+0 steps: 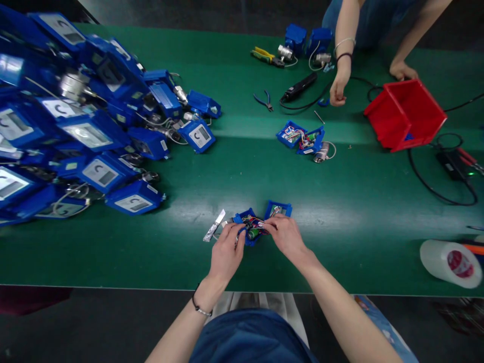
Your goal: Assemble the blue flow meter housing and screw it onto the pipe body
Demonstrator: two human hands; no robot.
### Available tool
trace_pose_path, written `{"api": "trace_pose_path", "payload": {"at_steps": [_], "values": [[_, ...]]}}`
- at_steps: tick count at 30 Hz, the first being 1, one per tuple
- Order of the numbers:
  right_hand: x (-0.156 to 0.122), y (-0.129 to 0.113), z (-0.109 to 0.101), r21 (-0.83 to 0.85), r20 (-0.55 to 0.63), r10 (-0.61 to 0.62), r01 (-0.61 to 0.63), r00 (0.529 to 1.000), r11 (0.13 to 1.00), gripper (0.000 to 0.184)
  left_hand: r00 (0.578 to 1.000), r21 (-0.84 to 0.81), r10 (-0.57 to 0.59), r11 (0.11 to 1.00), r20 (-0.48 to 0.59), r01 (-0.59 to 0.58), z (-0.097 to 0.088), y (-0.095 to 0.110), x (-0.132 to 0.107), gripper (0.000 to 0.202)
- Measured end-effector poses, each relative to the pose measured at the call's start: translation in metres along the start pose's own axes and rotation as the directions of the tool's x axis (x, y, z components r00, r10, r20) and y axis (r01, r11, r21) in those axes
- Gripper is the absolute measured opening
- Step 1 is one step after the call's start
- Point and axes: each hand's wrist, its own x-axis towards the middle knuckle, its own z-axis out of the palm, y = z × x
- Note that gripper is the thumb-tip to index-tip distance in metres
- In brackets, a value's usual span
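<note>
An opened blue meter housing [249, 241] lies in front of me, with wires, circuit boards and a green cylindrical part [253, 233] inside. My left hand [227, 248] is closed at the left side of this housing, its fingers curled against the edge. My right hand [286, 237] pinches at the thin wires [260, 224] running between the two halves. Its knuckles partly cover the other half, a blue cover [279, 207]. Left of the housing lies a silvery strip [214, 225]. What sits under my left fingers is hidden.
Blue meters [102, 174] are heaped on the left of the green table [181, 252]. Across from me, a co-worker's hand [339, 91] is near another opened meter [302, 137]. Pliers [264, 101], yellow-handled cutters [266, 56], a black electric screwdriver [300, 86], a red bin [385, 118] and a white bottle [440, 259] lie around.
</note>
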Motion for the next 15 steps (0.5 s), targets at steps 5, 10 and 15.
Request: {"api": "trace_pose_path", "payload": {"at_steps": [5,10,15], "values": [[0.014,-0.013,0.002,-0.433,0.121,0.023,0.032,0.992,0.901,0.024,0.967,0.184,0.255,0.95,0.019,-0.254,0.006,-0.012,-0.007,0.028],[0.02,-0.019,0.011,-0.5,0.183,-0.038,0.127,0.982,0.857,0.029,0.884,0.29,0.429,0.836,0.185,-0.467,0.009,-0.016,-0.01,0.042],[0.023,-0.02,0.022,-0.512,0.235,-0.082,0.195,0.969,0.836,0.031,0.83,0.394,0.484,0.73,0.278,-0.558,0.02,-0.019,-0.004,0.036]]}}
